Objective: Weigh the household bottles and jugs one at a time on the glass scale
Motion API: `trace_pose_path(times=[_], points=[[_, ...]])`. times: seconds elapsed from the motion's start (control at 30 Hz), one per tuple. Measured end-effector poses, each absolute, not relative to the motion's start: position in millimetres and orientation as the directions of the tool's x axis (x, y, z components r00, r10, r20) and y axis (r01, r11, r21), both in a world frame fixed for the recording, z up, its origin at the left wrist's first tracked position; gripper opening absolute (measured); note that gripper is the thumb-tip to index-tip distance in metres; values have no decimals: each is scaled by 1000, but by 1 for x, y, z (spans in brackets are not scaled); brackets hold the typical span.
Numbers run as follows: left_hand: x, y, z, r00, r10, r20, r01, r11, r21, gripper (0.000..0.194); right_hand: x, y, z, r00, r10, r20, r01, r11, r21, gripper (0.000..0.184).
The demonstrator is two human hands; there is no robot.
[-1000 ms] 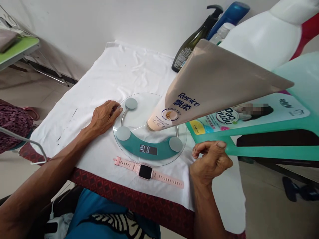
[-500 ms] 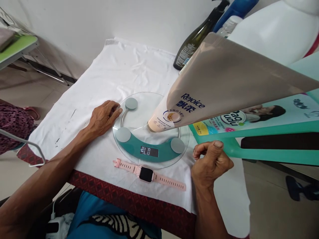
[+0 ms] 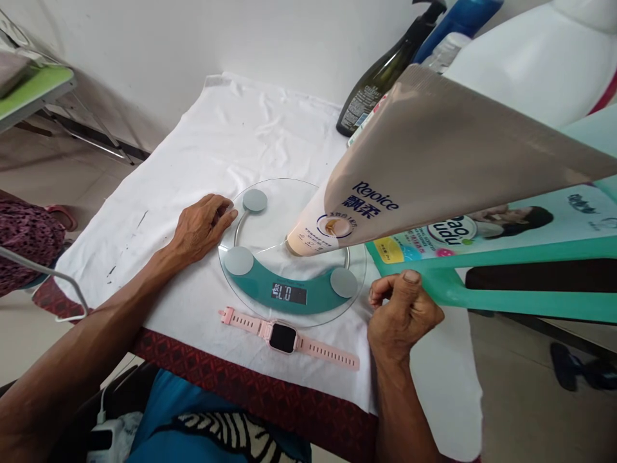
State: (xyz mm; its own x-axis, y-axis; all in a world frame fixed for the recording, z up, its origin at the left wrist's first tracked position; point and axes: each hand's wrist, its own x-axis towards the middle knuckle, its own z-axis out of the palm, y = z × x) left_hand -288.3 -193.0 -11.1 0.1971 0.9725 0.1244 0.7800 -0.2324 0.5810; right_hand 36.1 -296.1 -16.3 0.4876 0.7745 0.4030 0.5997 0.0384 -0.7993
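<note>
A round glass scale [image 3: 270, 231] with a teal band and a lit display lies on the white cloth [image 3: 231, 135]. A beige Rejoice tube [image 3: 414, 167] stands cap-down on the scale, with its wide end close to the camera. My left hand [image 3: 202, 225] rests on the cloth with its fingers curled loosely, fingertips touching the scale's left rim. Right of the scale, my right hand [image 3: 402, 312] hovers in a loose fist, and nothing shows in it. A pink smartwatch [image 3: 284, 336] lies flat in front of the scale.
A dark pump bottle [image 3: 380, 77], a blue bottle [image 3: 457, 19] and a large white bottle [image 3: 525, 58] stand at the back right. A teal plastic stool [image 3: 506, 283] with a printed pack on it is at the right. A green table [image 3: 33, 90] stands far left.
My right hand has shifted slightly left and closed a little tighter. The left hand and the tube have stayed put.
</note>
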Motion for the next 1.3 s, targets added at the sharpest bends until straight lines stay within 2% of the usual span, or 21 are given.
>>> trace_pose_path(times=[0.33,0.43,0.57,0.63,0.7,0.83,0.93,1.03,1.1,1.2,1.3], points=[[-288,-194,-9,178,977,120,768,-214,604,36,42,-300,-27,455,811,369,593,34,-805,63],[-288,-194,-8,171,979,110,766,-202,610,36,36,-301,-20,408,808,426,618,99,-780,56],[-288,-193,-9,166,979,118,764,-203,612,38,16,-296,9,324,803,500,571,255,-780,33],[-289,-192,-10,160,981,109,767,-193,612,40,3,-290,29,285,816,502,530,302,-792,42],[-290,-191,-11,157,983,94,768,-181,615,42,-9,-282,48,279,831,481,529,285,-799,53],[-291,-192,-11,159,983,88,765,-179,619,43,-25,-262,72,270,844,463,577,243,-780,37],[-291,-193,-12,164,980,111,755,-197,626,42,-28,-243,79,260,804,534,636,274,-721,46],[-292,-194,-14,157,979,127,744,-202,637,40,-24,-216,92,333,752,569,666,239,-706,53],[-292,-194,-17,162,977,136,734,-212,646,39,-18,-192,107,388,691,610,681,231,-695,50],[-292,-194,-20,174,973,153,718,-232,657,36,-9,-147,131,363,594,718,726,303,-618,45],[-292,-194,-23,179,972,153,718,-235,655,30,-3,-97,137,314,602,734,758,306,-576,42]])
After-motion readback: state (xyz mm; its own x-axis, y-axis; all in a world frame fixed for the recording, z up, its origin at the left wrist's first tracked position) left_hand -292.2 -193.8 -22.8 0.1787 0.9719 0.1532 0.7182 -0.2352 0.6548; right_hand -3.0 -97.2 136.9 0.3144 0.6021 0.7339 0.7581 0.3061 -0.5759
